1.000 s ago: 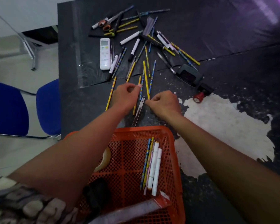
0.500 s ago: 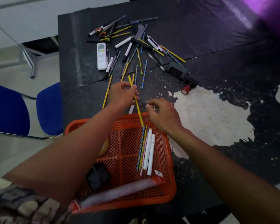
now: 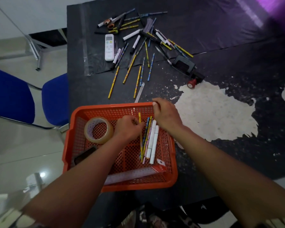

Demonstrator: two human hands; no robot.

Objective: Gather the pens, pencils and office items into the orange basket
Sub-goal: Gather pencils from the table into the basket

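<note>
The left hand (image 3: pixel 127 127) pinches a yellow pencil (image 3: pixel 140 135) over the orange basket (image 3: pixel 76 145); the right hand (image 3: pixel 165 115) hangs loosely curled, holding nothing. More pencils (image 3: pixel 136 81) lie on the worktop (image 3: pixel 220 38): light, stiff, prone to roll, best pinched mid-shaft.

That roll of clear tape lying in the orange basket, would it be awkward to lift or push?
Probably not. The tape roll lies flat on its side, so it should slide rather than roll. Its open middle likely offers fingers an easy hook, and it looks stiff and fairly light.
</note>
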